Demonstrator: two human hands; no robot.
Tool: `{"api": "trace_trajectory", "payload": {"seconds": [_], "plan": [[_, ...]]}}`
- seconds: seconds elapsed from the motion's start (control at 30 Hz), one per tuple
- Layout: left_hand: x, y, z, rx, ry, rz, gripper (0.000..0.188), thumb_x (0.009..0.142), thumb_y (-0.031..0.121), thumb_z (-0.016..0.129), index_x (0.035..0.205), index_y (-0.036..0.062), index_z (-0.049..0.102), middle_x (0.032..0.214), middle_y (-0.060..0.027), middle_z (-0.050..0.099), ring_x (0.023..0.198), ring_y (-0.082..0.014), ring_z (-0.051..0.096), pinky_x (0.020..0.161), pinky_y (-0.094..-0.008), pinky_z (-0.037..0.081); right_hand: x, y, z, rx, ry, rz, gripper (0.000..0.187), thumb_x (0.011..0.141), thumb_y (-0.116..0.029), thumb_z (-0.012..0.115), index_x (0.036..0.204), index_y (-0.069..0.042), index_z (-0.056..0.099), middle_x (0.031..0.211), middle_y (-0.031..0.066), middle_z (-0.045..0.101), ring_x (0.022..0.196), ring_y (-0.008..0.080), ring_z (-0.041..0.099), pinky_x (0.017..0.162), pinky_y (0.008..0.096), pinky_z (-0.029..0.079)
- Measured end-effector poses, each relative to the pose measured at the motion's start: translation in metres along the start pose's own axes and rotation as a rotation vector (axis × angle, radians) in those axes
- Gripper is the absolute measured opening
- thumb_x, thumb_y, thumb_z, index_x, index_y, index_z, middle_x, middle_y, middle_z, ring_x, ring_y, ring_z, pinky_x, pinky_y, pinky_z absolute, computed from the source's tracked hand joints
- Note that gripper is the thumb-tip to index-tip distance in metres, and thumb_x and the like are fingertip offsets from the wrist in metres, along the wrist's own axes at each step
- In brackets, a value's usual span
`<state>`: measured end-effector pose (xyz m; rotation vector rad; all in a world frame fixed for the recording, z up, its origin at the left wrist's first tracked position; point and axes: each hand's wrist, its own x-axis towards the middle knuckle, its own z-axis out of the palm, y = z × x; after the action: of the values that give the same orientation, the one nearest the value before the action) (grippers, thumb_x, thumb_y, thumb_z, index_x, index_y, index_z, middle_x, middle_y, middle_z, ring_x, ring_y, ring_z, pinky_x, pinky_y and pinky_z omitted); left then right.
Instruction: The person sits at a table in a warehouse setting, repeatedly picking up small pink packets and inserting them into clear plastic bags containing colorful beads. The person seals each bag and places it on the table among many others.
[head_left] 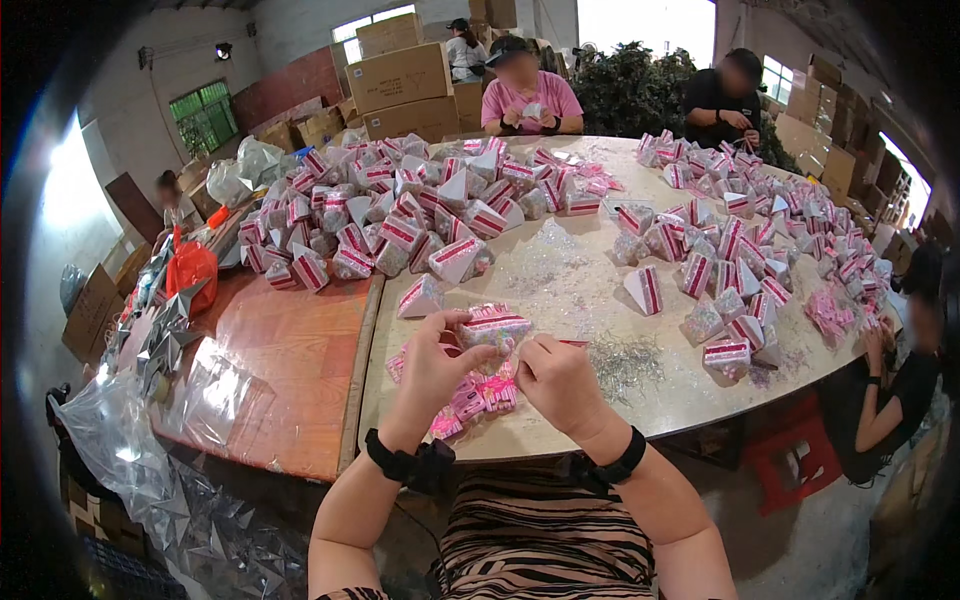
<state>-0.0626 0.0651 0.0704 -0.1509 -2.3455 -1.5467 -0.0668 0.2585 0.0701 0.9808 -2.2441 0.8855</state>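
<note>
My left hand (438,368) is closed around a cake-slice ornament (498,322) with pink and white layers and a speckled, pearly side. Close to its right end, my right hand (560,385) has its fingers pinched together; whatever they may hold is hidden or too small to name. Below the hands lies a small pile of pink printed tags (470,402), partly covered by my left hand. Another cake-slice ornament (420,297) rests on the pale table just beyond my left fingers.
A large heap of cake-slice ornaments (350,215) spreads over the far left, with more (745,290) at right. Silver tinsel (625,365) and loose glitter (555,255) lie on the table (540,430). Co-workers sit around it. Clear plastic (130,430) hangs at left beside a red bag (190,270).
</note>
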Motion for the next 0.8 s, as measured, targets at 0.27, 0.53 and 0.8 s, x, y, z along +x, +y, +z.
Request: {"api": "trace_trajectory", "payload": {"seconds": [0.27, 0.53, 0.8], "plan": [[-0.007, 0.017, -0.001, 0.212, 0.062, 0.13, 0.049, 0.068, 0.014, 0.085, 0.109, -0.0022, 0.063, 0.091, -0.0078, 0.063, 0.081, -0.0148, 0.059, 0.069, -0.0283, 0.051, -0.001, 0.003, 0.002, 0.012, -0.038, -0.01, 0.013, 0.072, -0.003, 0.063, 0.083, -0.001, 0.057, 0.081, 0.0145, 0.059, 0.073, 0.033, 0.062, 0.065, 0.0406, 0.051], [-0.016, 0.032, 0.005, 0.354, 0.174, 0.252, 0.05, 0.066, 0.016, 0.085, 0.107, -0.0006, 0.063, 0.098, -0.0132, 0.062, 0.085, -0.0245, 0.059, 0.076, -0.0341, 0.048, -0.002, 0.0, -0.002, 0.058, -0.016, 0.0, 0.013, 0.073, -0.002, 0.063, 0.084, 0.0, 0.055, 0.08, 0.0162, 0.057, 0.072, 0.0349, 0.061, 0.064, 0.0419, 0.05], [-0.015, 0.031, 0.004, 0.323, 0.152, 0.245, 0.049, 0.066, 0.019, 0.085, 0.106, 0.0025, 0.062, 0.098, -0.0123, 0.061, 0.088, -0.0292, 0.06, 0.074, -0.0371, 0.048, -0.001, 0.001, -0.004, 0.097, -0.009, 0.0, 0.012, 0.073, -0.001, 0.063, 0.08, 0.0, 0.053, 0.078, 0.0162, 0.055, 0.071, 0.0359, 0.059, 0.063, 0.0427, 0.049]]}}
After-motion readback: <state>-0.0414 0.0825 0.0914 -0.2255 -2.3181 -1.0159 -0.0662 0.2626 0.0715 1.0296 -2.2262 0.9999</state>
